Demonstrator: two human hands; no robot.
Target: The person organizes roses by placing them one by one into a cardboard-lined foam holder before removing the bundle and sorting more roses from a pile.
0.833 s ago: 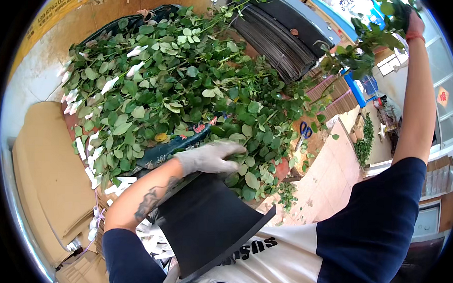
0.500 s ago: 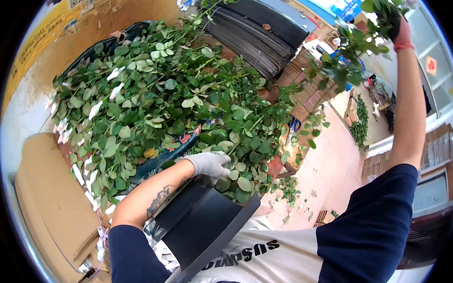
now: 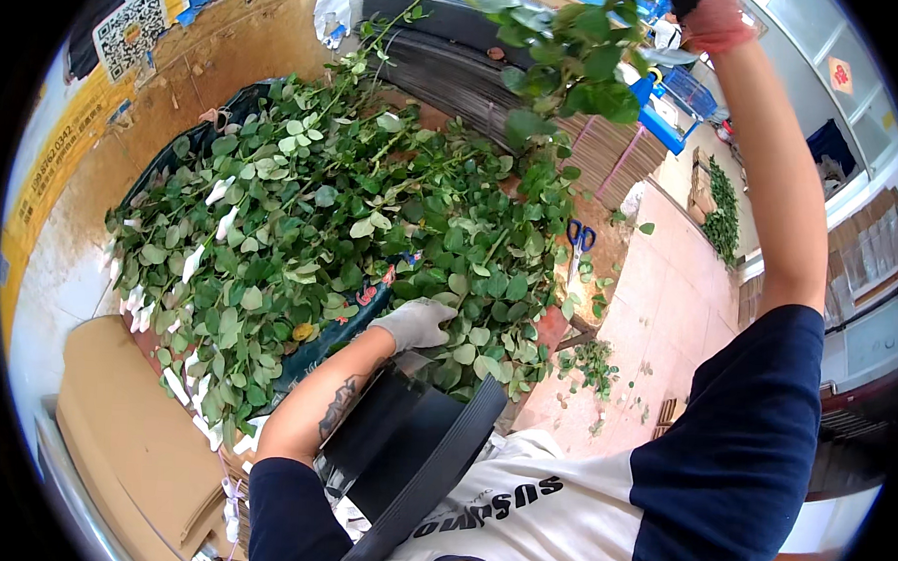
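A large heap of leafy rose stems (image 3: pixel 303 206) covers the work surface in front of me, several with white-wrapped heads at its left side. My left hand (image 3: pixel 416 325), in a pale grey glove, lies at the heap's near edge, its fingers bent down together among the leaves. What they hold, if anything, is hidden. Raised at the top right, my right hand (image 3: pixel 713 21) wears a red and black glove and is partly cut off by the frame. Its fingers are closed round a leafy rose stem (image 3: pixel 575 72) that hangs to the left, above the heap.
Blue-handled scissors (image 3: pixel 578 241) lie right of the heap. A black curved trough (image 3: pixel 404 447) sits against my body. Stacked dark sheets (image 3: pixel 436 77) stand behind, brown cardboard (image 3: pixel 118 417) at the left. Fallen leaves (image 3: pixel 592 368) litter the pink tiled floor (image 3: pixel 656 288).
My right hand has swung left and upward with the rose stem, which now hangs nearer the dark stack. The view has shifted slightly. My left hand stays at the heap's near edge.
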